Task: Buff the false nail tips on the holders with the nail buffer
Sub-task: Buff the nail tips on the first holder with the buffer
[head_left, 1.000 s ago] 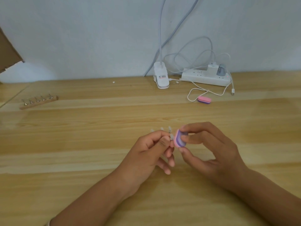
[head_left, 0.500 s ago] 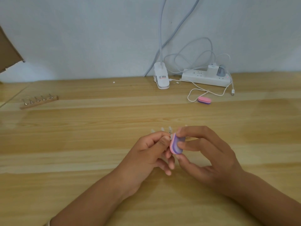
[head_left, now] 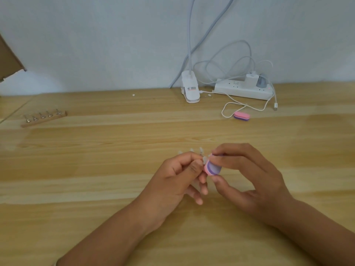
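- Our left hand (head_left: 178,179) is curled around a small bunch of clear false nail tips (head_left: 201,150). The tips fan out above the fingers, and the holders under them are mostly hidden in the grip.
- Our right hand (head_left: 249,181) pinches a pink and purple oval nail buffer (head_left: 212,167) between thumb below and fingers on top.
- The buffer's pink edge touches the rightmost tip, just above the left thumb.
- Both hands are over the near middle of the light wooden bench (head_left: 96,169).
- At the far left lies a wooden strip with five metal holders (head_left: 43,119) standing in a row.
- At the far right a second pink and purple buffer (head_left: 241,116) lies beside a loop of white cable (head_left: 228,107).
- Against the wall sit a white power strip (head_left: 243,91) and a white lamp clamp (head_left: 190,90).
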Tool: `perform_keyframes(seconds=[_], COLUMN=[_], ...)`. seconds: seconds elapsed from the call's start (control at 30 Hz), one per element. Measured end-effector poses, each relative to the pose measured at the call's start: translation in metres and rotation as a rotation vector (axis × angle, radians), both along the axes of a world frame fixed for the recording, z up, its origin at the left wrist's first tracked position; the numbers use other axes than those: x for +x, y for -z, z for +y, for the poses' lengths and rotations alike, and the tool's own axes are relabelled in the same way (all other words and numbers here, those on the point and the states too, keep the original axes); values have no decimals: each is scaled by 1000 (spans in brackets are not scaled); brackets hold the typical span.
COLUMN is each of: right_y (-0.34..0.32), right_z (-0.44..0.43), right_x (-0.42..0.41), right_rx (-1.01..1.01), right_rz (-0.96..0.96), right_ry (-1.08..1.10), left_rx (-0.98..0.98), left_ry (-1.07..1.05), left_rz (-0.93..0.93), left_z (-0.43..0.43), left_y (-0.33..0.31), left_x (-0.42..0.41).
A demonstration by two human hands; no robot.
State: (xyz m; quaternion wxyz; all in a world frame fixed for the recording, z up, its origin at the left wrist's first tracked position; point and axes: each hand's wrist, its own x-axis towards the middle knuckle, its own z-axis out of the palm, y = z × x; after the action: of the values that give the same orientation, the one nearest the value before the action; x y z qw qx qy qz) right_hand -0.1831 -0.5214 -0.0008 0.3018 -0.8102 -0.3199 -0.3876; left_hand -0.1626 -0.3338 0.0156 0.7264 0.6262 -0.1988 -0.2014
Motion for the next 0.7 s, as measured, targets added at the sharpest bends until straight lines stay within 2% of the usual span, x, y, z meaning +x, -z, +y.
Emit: perform_keyframes(seconds=[0.17,0.5,0.7], right_y=[0,1,3], right_z=[-5,-11,-8], right_x=[2,8,7], right_rx=[-19,-41,-64], right_rz=[-12,50,16], right_ry=[59,-35,-84], left_rx=[2,75,132], left_ry=[-30,-55,-46], left_rz=[-59,-171,-261], left_z=[0,1,2], left_y=[1,9,10], left_x=[1,3,4])
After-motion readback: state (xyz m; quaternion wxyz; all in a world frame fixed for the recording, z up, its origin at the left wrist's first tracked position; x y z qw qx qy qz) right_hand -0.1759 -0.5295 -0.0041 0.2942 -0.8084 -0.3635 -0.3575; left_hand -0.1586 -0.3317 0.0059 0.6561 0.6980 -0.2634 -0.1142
